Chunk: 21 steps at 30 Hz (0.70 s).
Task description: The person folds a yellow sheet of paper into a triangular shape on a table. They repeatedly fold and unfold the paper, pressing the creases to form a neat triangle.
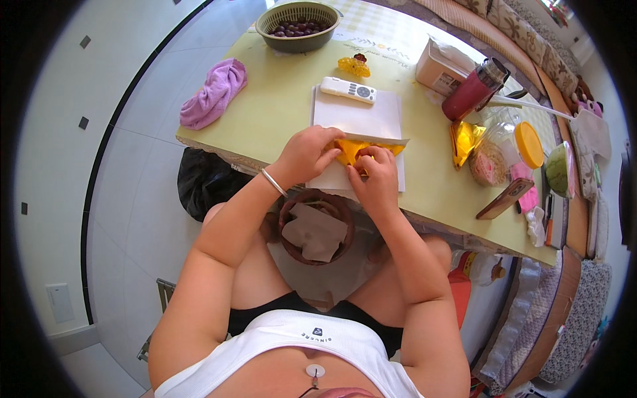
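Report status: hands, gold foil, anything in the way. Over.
Left hand and right hand both at gold foil. Foil creased, over white paper. Remote on paper's far part, clear of both hands.

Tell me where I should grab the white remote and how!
The white remote is probably best pinched across its middle, thumb and fingers on the two long edges, coming from above: it's long and slim, lying buttons-up at the far edge of the white paper, with nothing on top.

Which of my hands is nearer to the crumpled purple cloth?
Left. Your left hand is to the right of the crumpled purple cloth and closer to your body; your right hand is farther right.
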Each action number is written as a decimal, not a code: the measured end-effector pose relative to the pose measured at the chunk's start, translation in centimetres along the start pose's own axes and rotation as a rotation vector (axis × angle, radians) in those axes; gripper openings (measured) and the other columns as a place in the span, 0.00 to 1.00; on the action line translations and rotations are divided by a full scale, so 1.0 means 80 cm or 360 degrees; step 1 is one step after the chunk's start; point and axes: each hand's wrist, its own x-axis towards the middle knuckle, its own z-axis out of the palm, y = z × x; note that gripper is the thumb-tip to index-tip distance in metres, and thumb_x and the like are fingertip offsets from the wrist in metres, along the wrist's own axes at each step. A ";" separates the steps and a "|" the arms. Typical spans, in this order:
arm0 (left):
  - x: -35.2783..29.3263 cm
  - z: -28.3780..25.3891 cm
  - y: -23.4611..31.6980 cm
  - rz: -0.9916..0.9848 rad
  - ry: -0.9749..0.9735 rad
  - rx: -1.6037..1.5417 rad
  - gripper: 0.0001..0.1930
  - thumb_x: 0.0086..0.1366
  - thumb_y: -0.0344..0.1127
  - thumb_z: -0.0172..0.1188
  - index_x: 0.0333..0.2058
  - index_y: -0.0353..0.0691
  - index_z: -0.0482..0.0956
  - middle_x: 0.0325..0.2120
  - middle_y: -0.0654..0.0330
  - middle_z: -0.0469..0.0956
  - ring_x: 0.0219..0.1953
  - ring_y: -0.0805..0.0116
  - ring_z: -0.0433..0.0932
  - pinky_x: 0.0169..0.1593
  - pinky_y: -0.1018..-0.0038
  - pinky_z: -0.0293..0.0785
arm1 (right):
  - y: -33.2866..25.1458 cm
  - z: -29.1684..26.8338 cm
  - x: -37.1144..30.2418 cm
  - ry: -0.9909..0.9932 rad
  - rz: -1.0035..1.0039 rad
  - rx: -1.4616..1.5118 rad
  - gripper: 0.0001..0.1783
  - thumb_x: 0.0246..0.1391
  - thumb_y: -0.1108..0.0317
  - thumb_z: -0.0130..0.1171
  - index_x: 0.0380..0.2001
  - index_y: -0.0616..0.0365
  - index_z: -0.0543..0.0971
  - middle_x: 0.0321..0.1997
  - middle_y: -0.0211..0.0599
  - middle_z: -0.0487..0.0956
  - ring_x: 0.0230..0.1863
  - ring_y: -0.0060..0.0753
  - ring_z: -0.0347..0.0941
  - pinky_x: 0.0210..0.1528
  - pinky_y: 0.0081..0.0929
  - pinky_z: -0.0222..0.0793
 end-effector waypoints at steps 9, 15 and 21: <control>0.013 0.006 -0.016 -0.0079 0.0043 0.0158 0.23 0.59 0.27 0.65 0.55 0.35 0.77 0.31 0.55 0.80 0.40 0.55 0.77 0.47 0.63 0.74 | 0.000 0.002 -0.002 -0.0019 0.0083 -0.0035 0.07 0.49 0.71 0.68 0.30 0.60 0.80 0.44 0.43 0.79 0.57 0.55 0.72 0.65 0.53 0.63; 0.019 0.007 -0.016 -0.0085 -0.0005 0.0196 0.26 0.57 0.28 0.67 0.56 0.34 0.76 0.30 0.56 0.79 0.39 0.55 0.76 0.47 0.62 0.73 | 0.000 -0.001 0.001 -0.0065 0.0130 -0.0087 0.15 0.53 0.75 0.62 0.46 0.55 0.83 0.45 0.42 0.78 0.53 0.53 0.73 0.63 0.54 0.64; 0.022 0.010 -0.020 -0.0062 -0.0045 0.0262 0.30 0.56 0.28 0.68 0.59 0.34 0.74 0.30 0.56 0.79 0.39 0.55 0.76 0.47 0.61 0.73 | 0.006 0.013 0.000 -0.0057 -0.0107 -0.0450 0.23 0.52 0.78 0.61 0.52 0.54 0.84 0.43 0.41 0.77 0.48 0.48 0.72 0.55 0.42 0.69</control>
